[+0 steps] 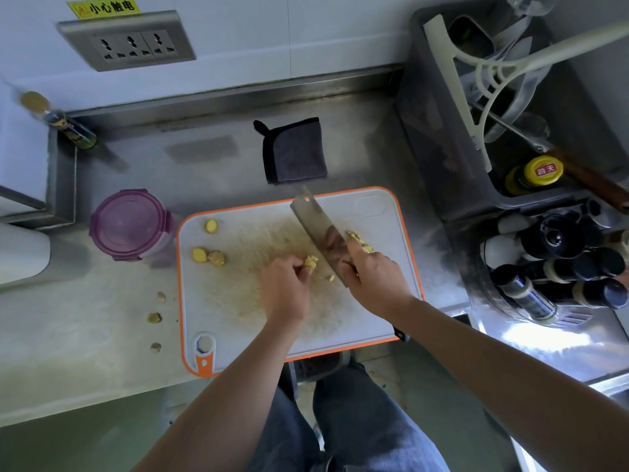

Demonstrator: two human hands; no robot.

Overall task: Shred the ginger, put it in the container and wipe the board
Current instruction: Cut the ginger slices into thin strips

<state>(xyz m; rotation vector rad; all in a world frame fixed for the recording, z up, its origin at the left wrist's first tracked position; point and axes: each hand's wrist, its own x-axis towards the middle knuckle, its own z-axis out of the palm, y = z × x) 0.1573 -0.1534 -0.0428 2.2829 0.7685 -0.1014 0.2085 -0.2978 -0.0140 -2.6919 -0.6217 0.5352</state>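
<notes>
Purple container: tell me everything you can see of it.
The purple container is round, of translucent plastic, with its purple lid on and latches at the sides. It stands upright on the steel counter, just left of the cutting board; whether they touch is unclear. Its contents are hidden.

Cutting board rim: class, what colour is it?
Orange, seen in the head view, on the cutting board.

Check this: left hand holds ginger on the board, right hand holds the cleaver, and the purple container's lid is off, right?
No: the head view shows the lid on the purple container. The left hand holds ginger on the board, the right hand the cleaver.
</notes>
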